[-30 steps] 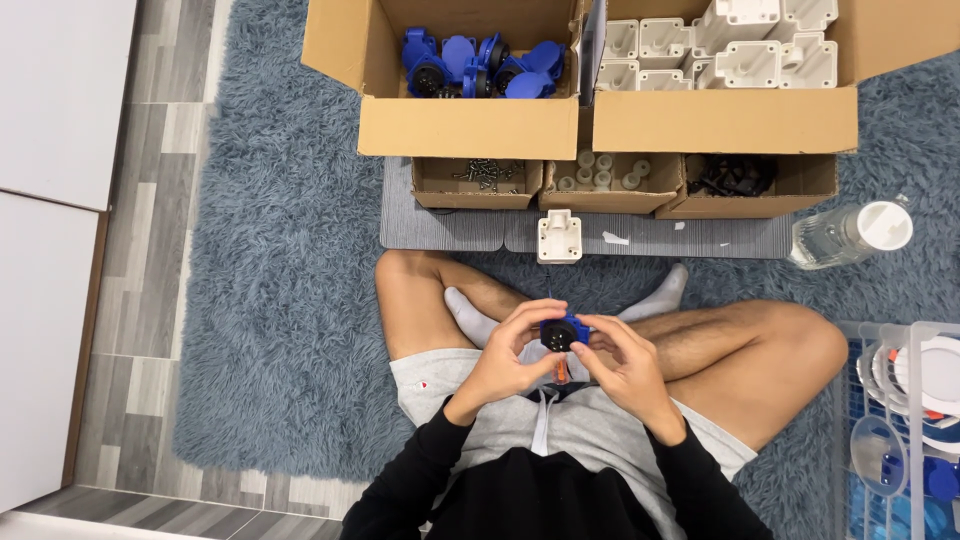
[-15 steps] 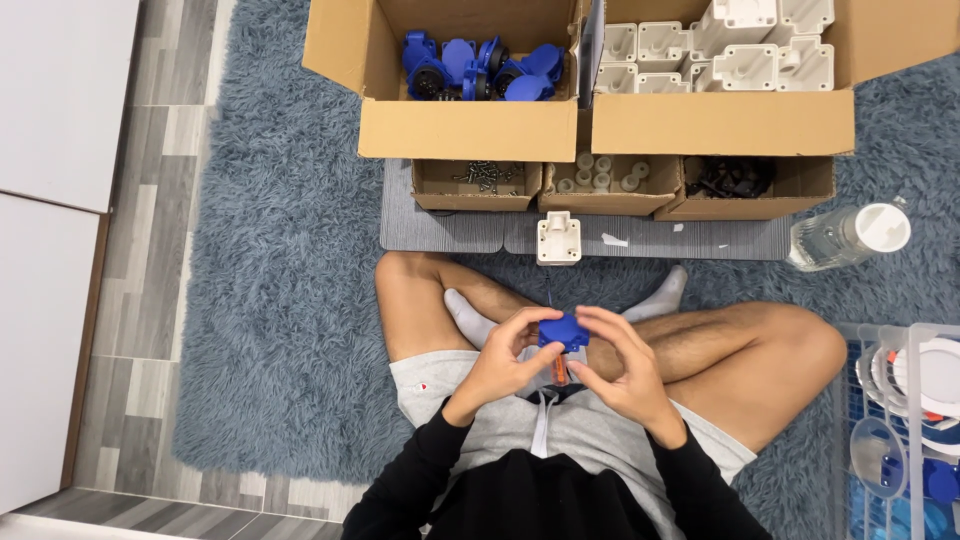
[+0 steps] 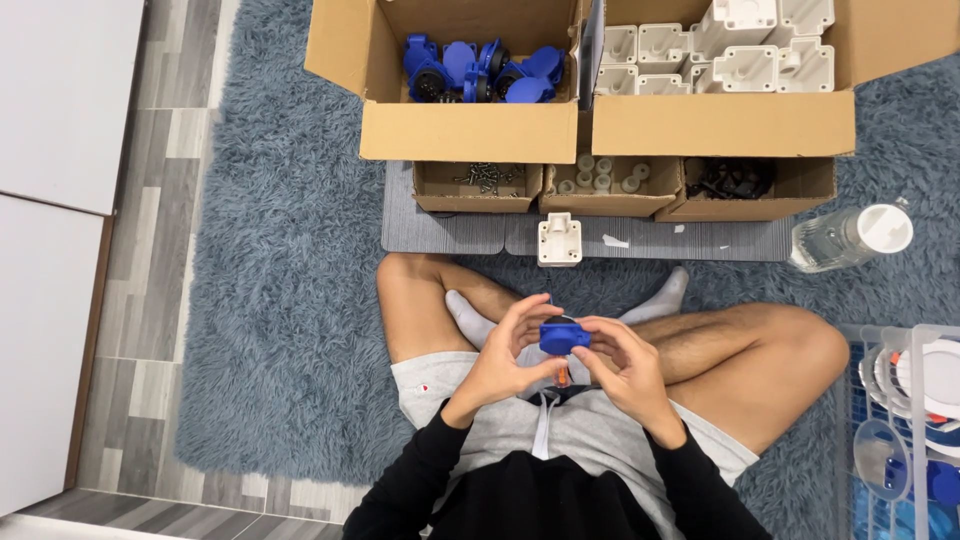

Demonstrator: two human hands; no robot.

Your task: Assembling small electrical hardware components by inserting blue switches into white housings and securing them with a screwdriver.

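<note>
Together, left hand (image 3: 503, 355), right hand (image 3: 622, 368) fingertips pinch blue socket part (image 3: 564, 337).

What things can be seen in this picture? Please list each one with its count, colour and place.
blue part: one, blue, held between both hands
large boxes: two, brown, top; left holds blue parts, right white housings
small boxes: three, brown, below the large ones
white housing: one, white, on the grey mat
grey mat: one, grey, on the rug
rug: one, blue-grey, shaggy, on the floor
bottle: one, clear, white cap, right
left hand: one, on the part
right hand: one, on the part
</note>
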